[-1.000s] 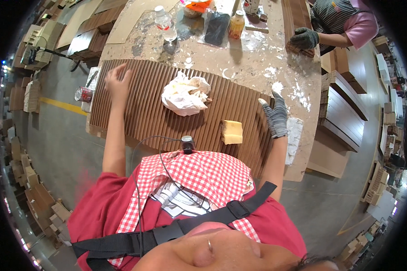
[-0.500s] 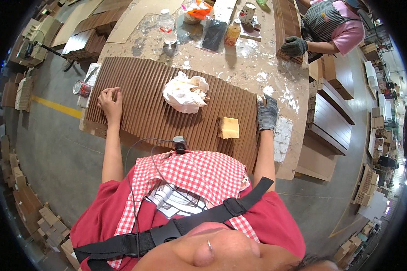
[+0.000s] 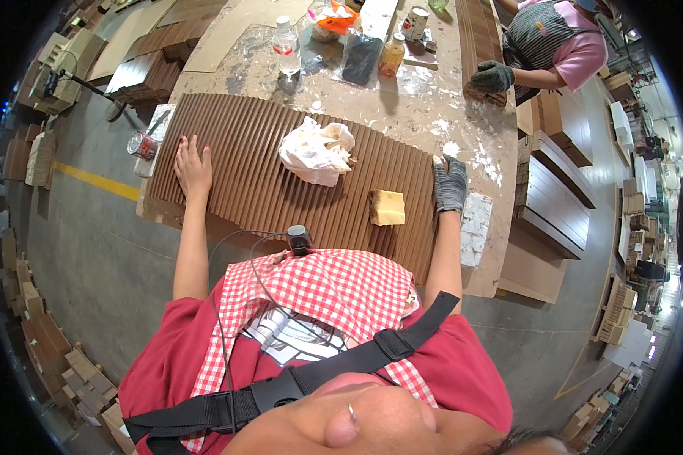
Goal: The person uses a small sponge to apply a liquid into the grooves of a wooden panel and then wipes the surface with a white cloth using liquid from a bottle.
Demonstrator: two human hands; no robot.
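Note:
In front of me a brown ribbed panel (image 3: pixel 243 152) lies flat across the worktable. My bare left hand (image 3: pixel 194 168) rests palm-down near its left end, fingers stretched out over the ribs and holding nothing. At the right end, my right hand (image 3: pixel 450 186), in a grey striped glove, lies along the panel's edge with fingers extended. A crumpled white cloth (image 3: pixel 316 152) sits on the panel between my hands. Closer to my right hand is a yellow sponge block (image 3: pixel 391 208), its left side stained dark.
Farther back on the worktable (image 3: pixel 425 106) are a clear bottle (image 3: pixel 287 51), a dark phone-shaped item (image 3: pixel 360 62), an amber bottle (image 3: pixel 391 54) and a can (image 3: pixel 415 24). Another can (image 3: pixel 141 145) stands left. A co-worker's gloved hand (image 3: pixel 492 77) touches brown boards at back right.
My left hand has gone from loosely curled fingers to lying flat on the panel, a little to the right. My right hand stays at the panel's right edge.

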